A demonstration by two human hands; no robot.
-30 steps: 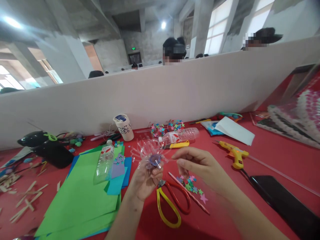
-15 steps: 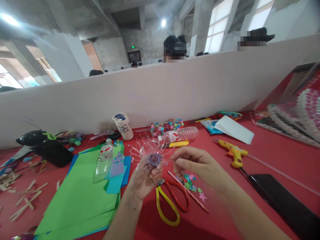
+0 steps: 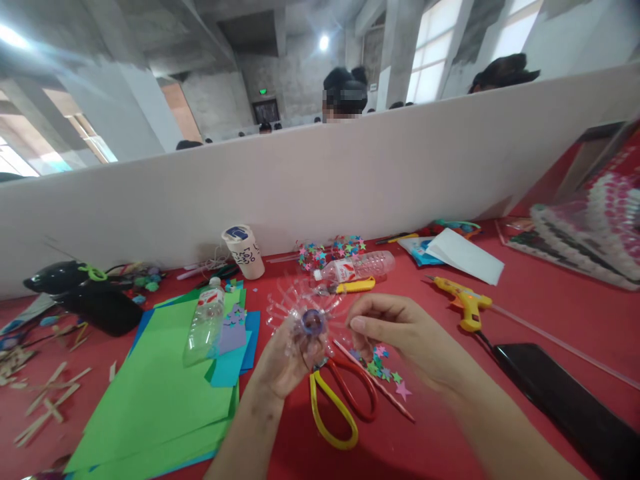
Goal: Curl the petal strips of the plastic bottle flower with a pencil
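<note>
My left hand [image 3: 281, 365] is closed around a cut plastic bottle piece [image 3: 313, 322], whose clear strips fan out from a purple-blue round centre. To its right hovers my right hand [image 3: 407, 337], thumb and fingertips pinched together beside the strip ends; whatever is between them is too small to make out. Below the hands lie scissors [image 3: 334, 410] with one yellow and one red handle, a pink twisted stick [image 3: 385, 390] and loose foil stars [image 3: 383, 367]. Behind the piece are a yellow utility knife [image 3: 356, 286] and a clear bottle [image 3: 370, 265] on its side.
Green sheets [image 3: 150, 380] carry another clear bottle [image 3: 205, 320] at left. A paper cup [image 3: 245, 253] stands near the white partition [image 3: 310, 180]. On the right are a yellow glue gun [image 3: 467, 303] and a black case [image 3: 560, 400]. Wood sticks [image 3: 50, 400] lie far left.
The bottle piece has tilted in my left hand, its round centre now facing me more and sitting slightly further right. My right hand stays pinched beside it, hardly moved.
</note>
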